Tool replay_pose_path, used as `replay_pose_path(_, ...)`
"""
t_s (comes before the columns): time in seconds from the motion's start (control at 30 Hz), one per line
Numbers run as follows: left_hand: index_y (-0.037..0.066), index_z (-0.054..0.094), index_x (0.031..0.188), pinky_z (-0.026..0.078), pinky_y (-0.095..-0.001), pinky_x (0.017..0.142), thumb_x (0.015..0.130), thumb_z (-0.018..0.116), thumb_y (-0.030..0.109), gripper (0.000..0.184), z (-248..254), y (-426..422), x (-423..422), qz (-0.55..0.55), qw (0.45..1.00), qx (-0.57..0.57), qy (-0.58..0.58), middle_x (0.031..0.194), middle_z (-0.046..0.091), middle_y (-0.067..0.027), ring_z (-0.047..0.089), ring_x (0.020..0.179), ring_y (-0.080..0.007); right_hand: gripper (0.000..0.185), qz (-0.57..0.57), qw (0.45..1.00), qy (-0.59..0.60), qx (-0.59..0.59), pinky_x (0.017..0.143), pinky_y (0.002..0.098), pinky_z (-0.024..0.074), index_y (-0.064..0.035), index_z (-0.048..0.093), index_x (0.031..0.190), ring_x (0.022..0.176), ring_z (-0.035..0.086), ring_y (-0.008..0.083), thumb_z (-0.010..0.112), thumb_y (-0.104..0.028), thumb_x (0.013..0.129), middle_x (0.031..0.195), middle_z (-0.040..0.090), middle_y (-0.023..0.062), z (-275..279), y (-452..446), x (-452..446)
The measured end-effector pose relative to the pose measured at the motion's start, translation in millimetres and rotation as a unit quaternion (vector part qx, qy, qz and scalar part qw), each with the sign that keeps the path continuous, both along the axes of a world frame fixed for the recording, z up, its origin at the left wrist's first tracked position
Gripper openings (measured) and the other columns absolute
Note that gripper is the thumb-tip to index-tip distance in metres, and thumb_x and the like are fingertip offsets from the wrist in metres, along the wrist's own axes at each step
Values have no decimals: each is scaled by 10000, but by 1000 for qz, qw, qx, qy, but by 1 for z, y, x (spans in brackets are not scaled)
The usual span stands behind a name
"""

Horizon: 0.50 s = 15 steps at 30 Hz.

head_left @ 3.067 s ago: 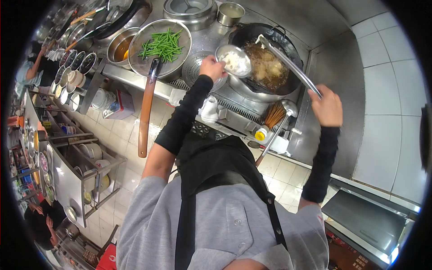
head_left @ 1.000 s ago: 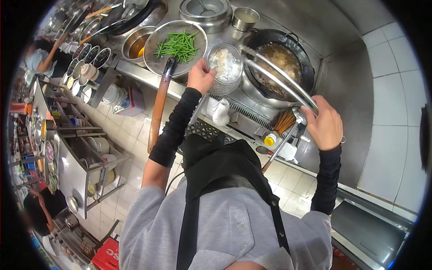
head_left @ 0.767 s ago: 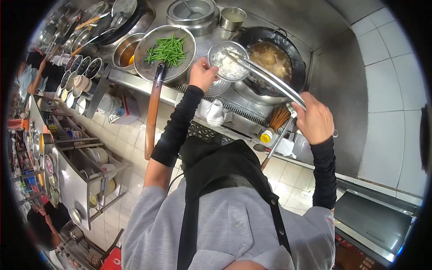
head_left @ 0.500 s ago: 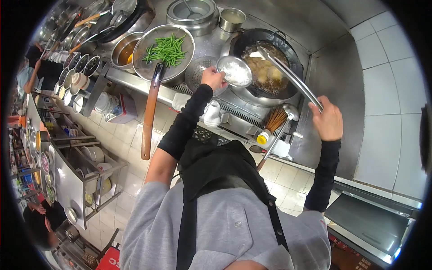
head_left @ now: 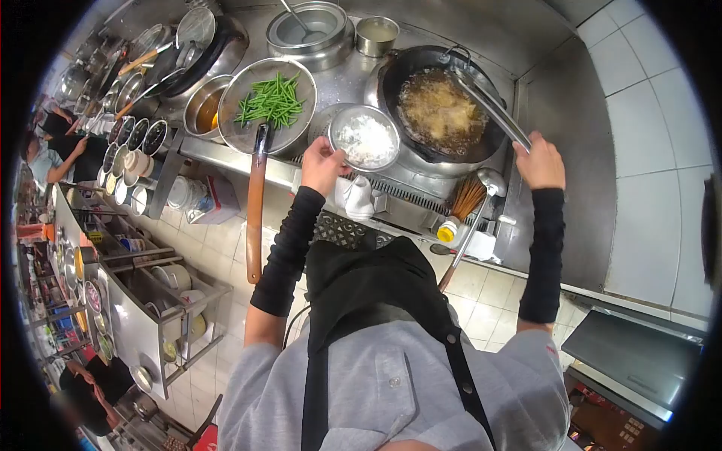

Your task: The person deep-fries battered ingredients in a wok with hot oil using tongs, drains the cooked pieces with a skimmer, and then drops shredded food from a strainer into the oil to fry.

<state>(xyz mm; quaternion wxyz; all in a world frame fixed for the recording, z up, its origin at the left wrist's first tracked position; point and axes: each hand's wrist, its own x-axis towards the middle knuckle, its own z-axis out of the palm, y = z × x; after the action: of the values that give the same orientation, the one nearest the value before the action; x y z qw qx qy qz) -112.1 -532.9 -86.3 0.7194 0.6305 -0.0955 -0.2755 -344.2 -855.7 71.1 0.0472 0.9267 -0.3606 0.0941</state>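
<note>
My left hand (head_left: pixel 323 164) pinches the rim of a metal bowl (head_left: pixel 366 138) that has white powder in it. The bowl is held left of a black wok (head_left: pixel 391 90), partly over a perforated ladle. Pale pieces (head_left: pixel 451 119) float in bubbling oil inside the wok. Metal tongs (head_left: pixel 492 105) are gripped by my right hand (head_left: pixel 540 161), and their tips reach over the wok's upper right part. Green beans (head_left: pixel 272 101) lie in a wood-handled strainer (head_left: pixel 230 113) to the left.
A pot of orange liquid (head_left: pixel 203 109) stands left of the strainer. Behind are a lidless round pot (head_left: pixel 280 51) and a small metal pot (head_left: pixel 377 36). A brush (head_left: pixel 468 197) and a ladle (head_left: pixel 491 183) lie at the stove's front. Other people (head_left: pixel 53 161) work at far left.
The bowl and my left hand have moved left and down, away from the wok. The tongs have shifted up over the wok, and the white piece seen at their tips is gone from them.
</note>
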Motion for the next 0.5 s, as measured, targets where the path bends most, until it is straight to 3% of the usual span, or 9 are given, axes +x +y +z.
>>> replay_pose_path(0.1,-19,486,828,609,-308,592,852,597,-1,115,5,-2,4,17,999,-4,-36,774,589,-91,620,647,-153,222,92,991,-68,66,691,526,497,-33,598,941,820,630,460,667,-238,890,848,666,229,39,67,-19)
replay_pose_path(0.2,-12,478,803,587,-301,567,855,603,4,137,11,-11,7,23,996,11,-90,747,573,-83,615,634,-145,226,130,985,-45,105,658,500,496,-37,601,969,794,634,438,700,-206,857,878,661,202,59,108,-34)
replay_pose_path(0.33,-15,475,803,565,-299,548,843,608,0,140,19,-29,14,-8,983,39,-180,710,576,-77,620,615,-138,268,186,980,-9,74,650,456,516,-5,579,990,773,659,378,699,-193,842,978,662,163,73,128,-54)
replay_pose_path(0.43,19,440,796,599,-289,600,879,591,-24,177,34,-45,12,-63,975,42,-210,718,563,-50,583,611,-112,238,195,980,17,31,649,457,517,-9,572,954,759,656,369,688,-186,845,952,648,152,60,125,-50)
replay_pose_path(0.5,29,440,793,605,-314,607,871,594,-33,183,29,-56,18,-78,982,50,-162,750,560,-51,588,636,-125,196,174,984,-9,24,641,462,516,-30,571,927,731,650,370,677,-176,852,885,635,149,49,119,-53)
